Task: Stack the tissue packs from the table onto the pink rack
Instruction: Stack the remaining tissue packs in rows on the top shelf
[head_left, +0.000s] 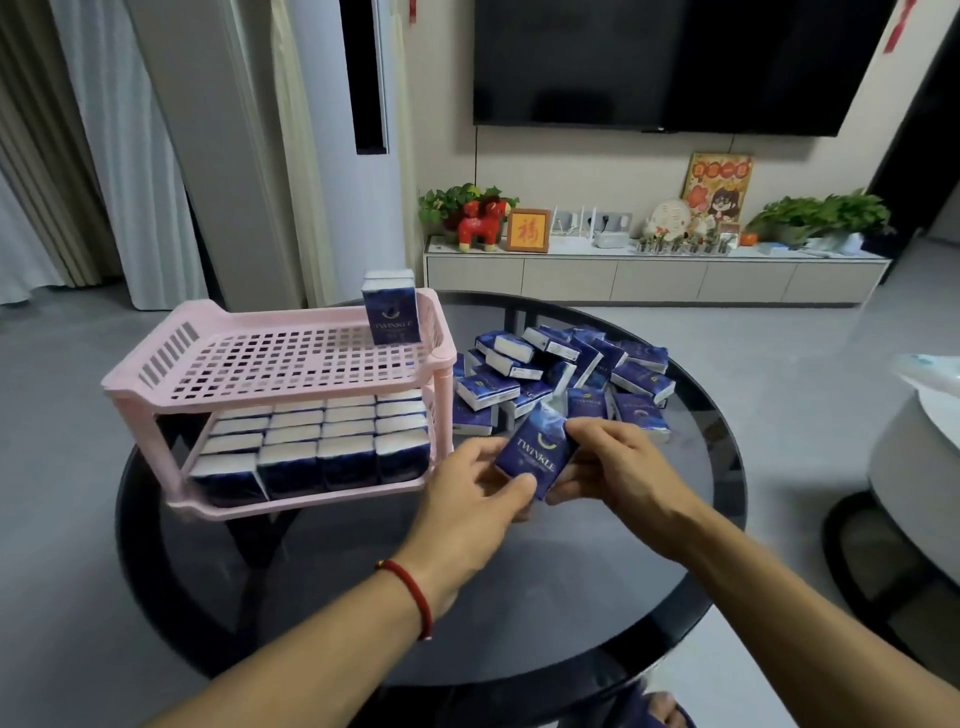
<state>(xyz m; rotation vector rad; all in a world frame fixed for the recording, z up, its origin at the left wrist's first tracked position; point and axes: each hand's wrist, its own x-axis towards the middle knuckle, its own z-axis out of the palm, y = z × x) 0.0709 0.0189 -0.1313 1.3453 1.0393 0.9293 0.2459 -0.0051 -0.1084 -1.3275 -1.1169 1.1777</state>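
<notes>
Both hands hold one blue tissue pack above the table: the left hand grips its lower-left corner, thumb on the face, and the right hand pinches its right edge. Beneath is a round dark glass table on a grey floor. Behind the hands lies a loose pile of packs. To the left stands the pink rack; its lower shelf is filled with rows of upright packs, and one pack stands upright at the upper shelf's far right corner. A TV hangs above a cabinet; its small ornaments are hard to make out.
</notes>
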